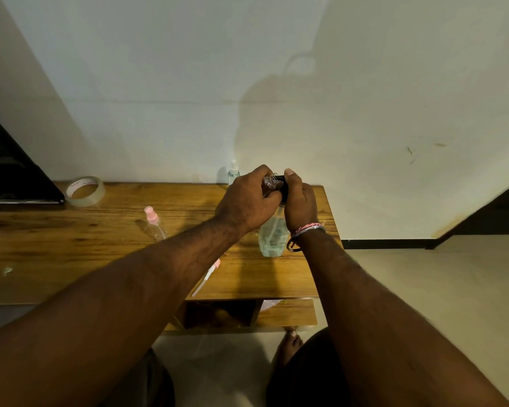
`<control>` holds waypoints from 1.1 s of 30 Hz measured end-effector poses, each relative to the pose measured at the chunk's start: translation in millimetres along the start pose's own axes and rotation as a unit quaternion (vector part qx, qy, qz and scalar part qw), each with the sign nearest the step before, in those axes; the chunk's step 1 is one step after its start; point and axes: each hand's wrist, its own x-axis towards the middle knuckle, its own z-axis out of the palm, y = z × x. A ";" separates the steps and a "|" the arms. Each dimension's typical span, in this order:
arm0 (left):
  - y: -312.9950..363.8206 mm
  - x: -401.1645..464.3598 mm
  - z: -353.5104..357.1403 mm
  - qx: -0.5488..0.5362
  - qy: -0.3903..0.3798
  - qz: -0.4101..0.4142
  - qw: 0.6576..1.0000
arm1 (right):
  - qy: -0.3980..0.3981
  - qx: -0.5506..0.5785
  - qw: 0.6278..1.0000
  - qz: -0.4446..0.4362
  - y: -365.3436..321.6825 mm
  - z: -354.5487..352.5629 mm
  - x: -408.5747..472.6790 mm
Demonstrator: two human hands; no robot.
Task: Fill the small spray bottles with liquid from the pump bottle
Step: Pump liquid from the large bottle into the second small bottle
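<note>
Fingers: on the left hand they curl round a small clear bottle, gripping it at centre frame; on the right hand they wrap the black pump head, thumb raised on top.
Key relation: the small clear bottle sits just left of the pump head and touching it, its open end turned towards the spout; its long axis seems tilted, though the fingers hide most of it. Both hands meet at the same spot, neither nearer.
Near items: a loose pink-topped sprayer with its white tube lies on the table, partly under the left forearm, below centre frame.
Pump bottle: the pump bottle stands upright on the table right under the hands, clear with pale liquid in it.
Further left: a clear spray bottle with a pink cap stands left of centre, well apart from the hands.
Far edge: a spray bottle with a white top stands against the wall behind the left hand; a tape roll lies at the upper left of the table.
Judgement: the step looks like pumping liquid into the held bottle; a slip off the spout could spill.
</note>
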 end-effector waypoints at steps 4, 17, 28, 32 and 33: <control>-0.7 -1.6 1.4 -0.001 -0.001 -0.005 1.000 | 0.010 -0.002 1.000 -0.013 0.9 0.6 1.0; 2.0 -1.1 -1.2 -0.020 0.004 -0.002 1.000 | -0.002 0.009 1.000 0.010 4.0 0.6 0.6; -1.2 -2.2 1.8 -0.007 0.000 0.001 1.000 | 0.022 -0.006 1.000 -0.013 0.7 0.3 -0.7; 0.5 -3.1 1.4 -0.011 0.001 0.001 1.000 | 0.006 -0.007 1.000 -0.014 6.4 0.0 1.1; 1.2 -3.1 1.5 -0.018 0.002 -0.001 1.000 | 0.001 -0.007 1.000 -0.014 7.5 0.1 1.5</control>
